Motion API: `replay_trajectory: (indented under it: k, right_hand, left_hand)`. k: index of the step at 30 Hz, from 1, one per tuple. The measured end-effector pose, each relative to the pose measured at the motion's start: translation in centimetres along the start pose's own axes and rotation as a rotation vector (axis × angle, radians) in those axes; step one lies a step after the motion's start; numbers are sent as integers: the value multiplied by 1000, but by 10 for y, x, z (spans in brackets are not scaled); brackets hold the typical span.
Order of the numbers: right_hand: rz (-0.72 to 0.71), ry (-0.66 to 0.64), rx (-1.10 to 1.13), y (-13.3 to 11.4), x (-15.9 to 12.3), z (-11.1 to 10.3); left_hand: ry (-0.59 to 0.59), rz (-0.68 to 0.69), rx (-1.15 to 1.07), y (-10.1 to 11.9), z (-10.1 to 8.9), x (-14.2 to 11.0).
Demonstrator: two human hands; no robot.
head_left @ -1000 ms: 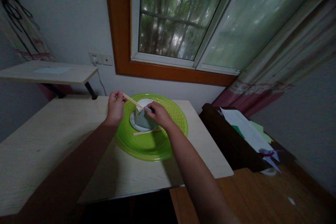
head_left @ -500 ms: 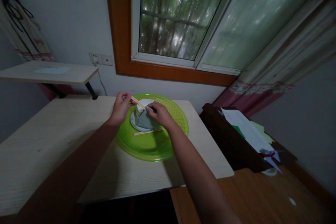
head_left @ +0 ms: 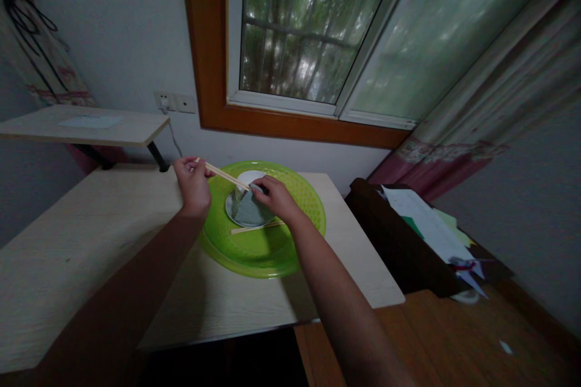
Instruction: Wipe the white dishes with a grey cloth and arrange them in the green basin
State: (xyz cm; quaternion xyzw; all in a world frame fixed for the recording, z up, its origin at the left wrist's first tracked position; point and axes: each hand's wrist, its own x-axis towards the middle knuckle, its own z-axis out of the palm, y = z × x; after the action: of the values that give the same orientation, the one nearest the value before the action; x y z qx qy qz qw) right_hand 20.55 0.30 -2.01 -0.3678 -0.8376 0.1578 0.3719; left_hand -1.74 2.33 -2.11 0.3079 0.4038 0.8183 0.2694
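Observation:
My left hand (head_left: 193, 184) is closed around one end of a pair of light wooden chopsticks (head_left: 222, 174), which slant down to the right. Their far tips reach a grey-green cloth (head_left: 252, 210) pinched at its top by my right hand (head_left: 276, 196). Whether the cloth wraps the tips is too small to tell. It hangs over a small pale plate (head_left: 229, 213), beside a white dish (head_left: 249, 176) partly covered by the cloth and my fingers. More chopsticks (head_left: 254, 229) lie just in front, on a round green tray (head_left: 258, 260).
The tray stands on a pale wooden table (head_left: 154, 217). At the left back rises a small shelf (head_left: 136, 124) on black legs. Beyond the table's right edge is a dark brown piece of furniture (head_left: 399, 242) with papers (head_left: 422, 217) on it. A window (head_left: 299, 30) is behind.
My left hand has moved left, away from the cloth, with the chopsticks, so more of their length shows between my hands. My right hand stays nearly in place with the cloth.

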Motion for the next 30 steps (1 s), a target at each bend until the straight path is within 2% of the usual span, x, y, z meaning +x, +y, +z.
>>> replay_trajectory:
  k: [2,7,10,12,16,20,26,30]
  right_hand:
    - [12,-3,-8,3,-1,-1]
    - [89,38,-46,10,-2,-4]
    - [165,118,-95,15,-2,-6]
    - [228,220,-117,17,-1,-9]
    - [322,431,-114,18,-1,-14]
    - [357,526,-102,14,-2,-18]
    - [377,569,-60,8,-1,-19]
    - [279,501,-7,3,-1,-16]
  left_hand:
    - [96,48,30,-3,-3,5]
    - [178,73,113,-7,-9,10]
    - [212,64,148,-7,-9,10]
    - [206,57,152,-6,-9,9]
    - [140,55,131,-2,-4,4]
    - [18,62,161,6,3,-6]
    - [-199,-5,289,13,7,-18]
    - [-293,-54,363,9,8,-20]
